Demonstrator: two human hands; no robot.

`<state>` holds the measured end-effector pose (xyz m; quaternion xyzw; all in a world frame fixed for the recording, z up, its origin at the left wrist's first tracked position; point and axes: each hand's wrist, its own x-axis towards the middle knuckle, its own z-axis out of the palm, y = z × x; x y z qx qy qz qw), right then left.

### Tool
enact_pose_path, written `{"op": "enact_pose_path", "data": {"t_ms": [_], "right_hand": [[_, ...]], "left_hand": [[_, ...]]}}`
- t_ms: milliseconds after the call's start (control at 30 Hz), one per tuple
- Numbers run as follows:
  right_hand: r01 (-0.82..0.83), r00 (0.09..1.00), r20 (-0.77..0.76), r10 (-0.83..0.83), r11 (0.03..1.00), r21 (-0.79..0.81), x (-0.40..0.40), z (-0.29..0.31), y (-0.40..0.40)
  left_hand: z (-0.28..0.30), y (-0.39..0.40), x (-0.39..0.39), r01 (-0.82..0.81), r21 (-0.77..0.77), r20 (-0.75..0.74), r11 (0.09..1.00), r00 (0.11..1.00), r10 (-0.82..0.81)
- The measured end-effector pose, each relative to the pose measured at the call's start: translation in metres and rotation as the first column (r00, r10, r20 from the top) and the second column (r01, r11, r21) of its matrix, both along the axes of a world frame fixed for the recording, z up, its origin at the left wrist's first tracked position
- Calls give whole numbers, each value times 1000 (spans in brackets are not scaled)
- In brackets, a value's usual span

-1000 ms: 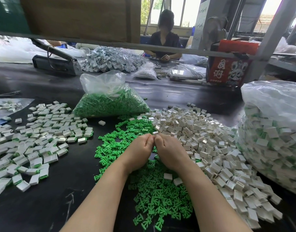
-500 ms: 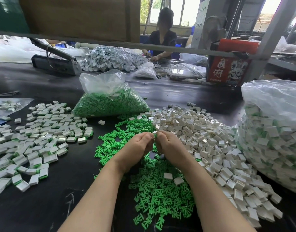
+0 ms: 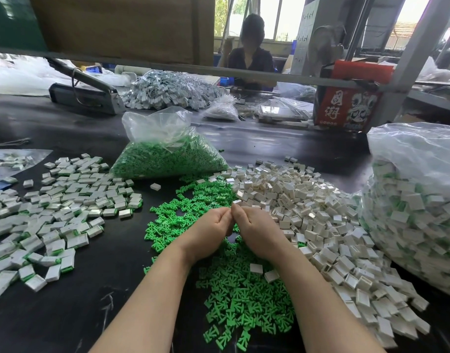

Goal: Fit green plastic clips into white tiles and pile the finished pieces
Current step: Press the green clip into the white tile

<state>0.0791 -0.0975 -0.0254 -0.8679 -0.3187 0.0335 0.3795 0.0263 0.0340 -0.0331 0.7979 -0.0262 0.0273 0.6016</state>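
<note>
Left hand (image 3: 210,231) and right hand (image 3: 254,231) meeting knuckle to knuckle over loose green plastic clips (image 3: 244,296), fingers curling inward; grip contents hidden, cannot tell. Hollow white plastic tiles (image 3: 320,225) lying at 3 o'clock, finished green-edged pieces (image 3: 53,215) at 9. Advising: align clip squarely, press until seated.

Both hands meet, fingers curled, knuckles touching: left hand (image 3: 210,231), right hand (image 3: 254,231), above the green clips (image 3: 244,296) on the black bench (image 3: 66,317). White tiles (image 3: 320,215) lie right, finished pieces (image 3: 53,212) left; whatever they pinch is hidden.
</note>
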Motion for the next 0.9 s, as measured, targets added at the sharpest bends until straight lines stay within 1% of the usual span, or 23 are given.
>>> {"op": "enact_pose_path", "data": {"t_ms": [167, 400, 533, 600, 667, 733, 800, 900], "right_hand": [[20, 999, 44, -18, 999, -49, -1, -3, 0], [32, 995, 101, -21, 993, -112, 0, -5, 2], [37, 995, 96, -28, 995, -91, -2, -6, 3], [36, 997, 77, -31, 997, -65, -1, -5, 2], [40, 997, 63, -37, 998, -40, 0, -4, 0], [39, 999, 1, -39, 999, 17, 3, -3, 0], [38, 986, -164, -11, 986, 162, 4, -2, 1], [115, 904, -421, 69, 911, 396, 6, 3, 0]], "left_hand": [[2, -4, -1, -49, 161, 34, 986, 998, 44], [-3, -11, 3, -149, 232, 78, 961, 988, 134], [-5, -10, 4, -148, 215, 87, 965, 987, 132], [-6, -9, 4, -138, 185, 88, 973, 988, 124], [-5, -10, 2, -112, 123, 93, 986, 991, 101], [-7, -8, 3, -106, 10, 104, 994, 989, 105], [-6, -5, 4, -106, -98, 120, 990, 986, 117], [-1, -5, 1, -96, -242, 180, 966, 973, 142]]}}
